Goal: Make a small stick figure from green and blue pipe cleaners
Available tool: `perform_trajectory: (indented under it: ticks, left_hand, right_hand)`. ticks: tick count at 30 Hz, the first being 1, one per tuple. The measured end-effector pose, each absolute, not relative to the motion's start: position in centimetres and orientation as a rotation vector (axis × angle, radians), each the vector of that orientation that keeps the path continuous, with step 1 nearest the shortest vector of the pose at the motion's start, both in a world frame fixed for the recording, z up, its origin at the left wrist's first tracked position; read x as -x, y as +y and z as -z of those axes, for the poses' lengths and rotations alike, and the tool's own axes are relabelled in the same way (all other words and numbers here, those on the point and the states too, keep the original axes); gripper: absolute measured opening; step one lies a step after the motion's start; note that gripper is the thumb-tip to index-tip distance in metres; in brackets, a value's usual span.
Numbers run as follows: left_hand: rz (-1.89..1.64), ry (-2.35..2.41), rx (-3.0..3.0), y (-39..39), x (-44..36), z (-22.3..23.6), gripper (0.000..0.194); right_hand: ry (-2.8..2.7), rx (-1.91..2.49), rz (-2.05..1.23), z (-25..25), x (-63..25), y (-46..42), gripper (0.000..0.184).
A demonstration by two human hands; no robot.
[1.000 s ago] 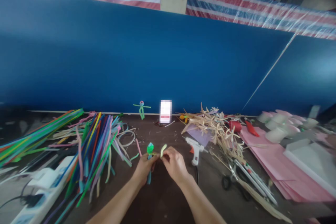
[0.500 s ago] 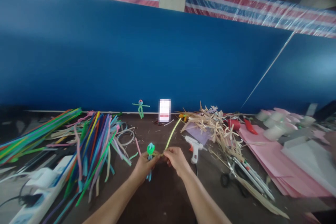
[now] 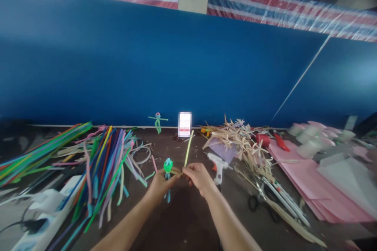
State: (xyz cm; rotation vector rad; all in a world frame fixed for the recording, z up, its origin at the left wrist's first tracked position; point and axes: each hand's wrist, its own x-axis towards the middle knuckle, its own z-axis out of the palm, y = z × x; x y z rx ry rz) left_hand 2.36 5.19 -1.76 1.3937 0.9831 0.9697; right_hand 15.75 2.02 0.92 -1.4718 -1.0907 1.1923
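Note:
My left hand is closed around a small pipe cleaner figure, whose green and light blue head sticks up above the fingers and whose blue lower part hangs below them. Between the thumb and fingers of my right hand is a yellow-green pipe cleaner, its free end pointing up and slightly right. The fingertips of both hands almost meet, and a short yellowish stretch of pipe cleaner shows beside the figure there. How the strip joins the figure is hidden by the fingers.
A finished-looking green figure leans at the blue wall beside a blurred white screen. Coloured pipe cleaners and a power strip lie left. To the right are a glue gun, straw-coloured pieces, scissors and pink sheets.
The yellow-green pipe cleaner's free end has swung left and stands more upright. Both hands stay nearly in place, still gripping; the figure's head has shifted slightly.

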Motion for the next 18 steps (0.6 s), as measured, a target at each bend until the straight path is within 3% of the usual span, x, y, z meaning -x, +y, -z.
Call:
perform_trajectory:
  ticks: [6, 11, 14, 18]
  left_hand:
    - [-0.964, 0.94, -1.137, 5.4, -2.5, 1.9, 0.024]
    - [-0.855, 0.914, -0.863, 5.4, -2.3, 1.5, 0.03]
    - [-0.815, 0.889, -0.833, 5.1, -2.4, 0.8, 0.031]
    - [-0.772, 0.831, -0.807, 4.7, -2.6, 0.5, 0.031]
  right_hand:
    - [-1.178, 1.488, -0.873, -0.9, -15.6, 1.6, 0.03]
    - [-1.461, 1.321, -0.359, -1.4, -15.6, 0.3, 0.016]
    - [-1.664, 1.286, -0.26, -1.5, -15.7, -0.1, 0.027]
    - [-1.723, 1.299, -0.218, -1.4, -15.8, 0.1, 0.027]
